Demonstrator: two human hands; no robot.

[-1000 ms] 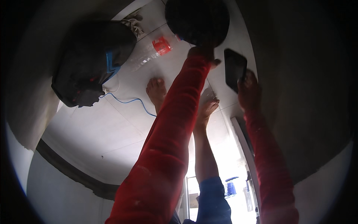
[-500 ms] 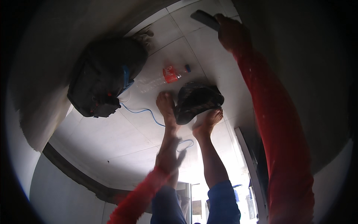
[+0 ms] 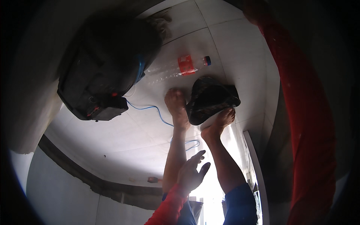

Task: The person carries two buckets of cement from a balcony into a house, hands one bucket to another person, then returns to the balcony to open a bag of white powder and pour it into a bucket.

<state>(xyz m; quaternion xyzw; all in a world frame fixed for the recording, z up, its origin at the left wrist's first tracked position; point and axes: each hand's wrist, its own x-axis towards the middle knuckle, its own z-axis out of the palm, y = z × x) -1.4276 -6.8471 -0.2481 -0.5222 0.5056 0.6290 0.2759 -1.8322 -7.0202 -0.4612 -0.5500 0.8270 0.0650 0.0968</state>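
Left hand (image 3: 192, 173) low in view, fingers spread and loosely curved, palm empty, gripping nothing, hanging over the bare left shin. Red knit sleeve (image 3: 168, 210) bunched at the wrist, soft and ribbed-looking. Right arm (image 3: 307, 112) stretched up the right side in the same red cloth, running out of sight at the top edge; right hand itself not visible, so impossible to tell whether open or closed.

Down on the floor: dark dome-shaped object (image 3: 210, 98), rounded, matte, faintly patterned, pale underside showing, lying on the white tiles (image 3: 123, 135) right against the toes of the right foot (image 3: 219, 122). Left foot (image 3: 176, 107) bare, flat on the tile just beside it.

Clear plastic bottle (image 3: 176, 68) on its side, crinkled, red label, blue cap. Thin blue cable (image 3: 157, 112) curling across the glossy tiles. Bulky black bag (image 3: 107, 67), soft-sided, slumped at the left.
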